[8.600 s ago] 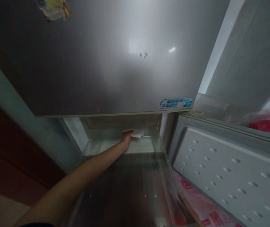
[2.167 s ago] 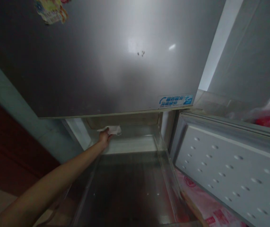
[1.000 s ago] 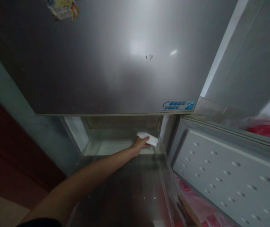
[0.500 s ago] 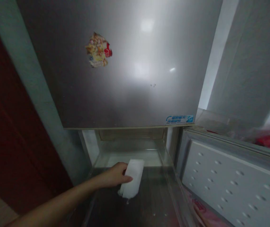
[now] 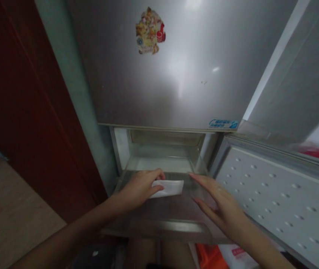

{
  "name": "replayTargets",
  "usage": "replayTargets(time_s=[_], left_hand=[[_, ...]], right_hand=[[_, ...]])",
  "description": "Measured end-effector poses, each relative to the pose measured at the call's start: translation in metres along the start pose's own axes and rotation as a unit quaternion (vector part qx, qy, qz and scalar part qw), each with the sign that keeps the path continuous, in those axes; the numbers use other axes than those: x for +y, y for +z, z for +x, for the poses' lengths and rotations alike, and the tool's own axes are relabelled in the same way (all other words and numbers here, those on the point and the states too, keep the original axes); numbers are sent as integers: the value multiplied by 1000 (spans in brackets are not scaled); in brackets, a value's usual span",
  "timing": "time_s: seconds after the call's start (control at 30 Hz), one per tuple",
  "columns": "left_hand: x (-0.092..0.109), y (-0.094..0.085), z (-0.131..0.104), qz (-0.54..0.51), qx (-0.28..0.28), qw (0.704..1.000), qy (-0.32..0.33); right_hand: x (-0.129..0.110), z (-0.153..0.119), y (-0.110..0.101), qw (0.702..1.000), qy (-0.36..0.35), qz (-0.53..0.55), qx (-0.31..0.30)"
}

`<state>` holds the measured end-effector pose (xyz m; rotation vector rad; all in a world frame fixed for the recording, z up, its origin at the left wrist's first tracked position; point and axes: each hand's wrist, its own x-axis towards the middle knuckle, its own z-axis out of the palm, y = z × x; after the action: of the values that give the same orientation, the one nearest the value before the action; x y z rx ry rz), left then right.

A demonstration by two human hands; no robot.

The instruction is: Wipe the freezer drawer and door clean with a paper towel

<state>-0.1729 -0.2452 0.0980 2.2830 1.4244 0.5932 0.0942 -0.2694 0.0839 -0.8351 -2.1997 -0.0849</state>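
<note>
The folded white cloth (image 5: 174,187) is pinched in the left hand (image 5: 138,188), above the clear drawer (image 5: 176,226); by the right hand (image 5: 226,205), spread just beside the cloth's free end, nothing is held. A two-handed regrip seems in hand, calling for that end to be grasped.

A person's left hand (image 5: 145,184), near six o'clock, pinched a folded white wipe (image 5: 173,188) between thumb and fingers over a clear drawer (image 5: 176,226) pulled out from a fridge. The right hand (image 5: 223,200), at four o'clock, had its thumb and fingers spread apart; whether it touched the drawer was unclear. Above, at twelve o'clock, a colourful sticker (image 5: 149,31) marked the silver upper door (image 5: 181,99). The dimpled lower door (image 5: 277,194) stood open toward four o'clock.
</note>
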Motion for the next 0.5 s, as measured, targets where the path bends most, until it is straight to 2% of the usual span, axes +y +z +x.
replayTargets(time_s=[0.1,0.2,0.33,0.4,0.5], left_hand=[[13,7,-4,21,12,998,54],[24,11,-9,44,21,996,75],[28,12,-22,90,40,989,114],[23,14,-31,83,87,984,135],[13,22,-49,43,198,970,132]], right_hand=[[-12,35,15,991,-15,-11,-131],[-21,59,30,962,47,-29,-266],[-25,75,43,921,84,34,-379],[-22,75,47,905,94,46,-412],[-13,69,50,888,111,40,-445]])
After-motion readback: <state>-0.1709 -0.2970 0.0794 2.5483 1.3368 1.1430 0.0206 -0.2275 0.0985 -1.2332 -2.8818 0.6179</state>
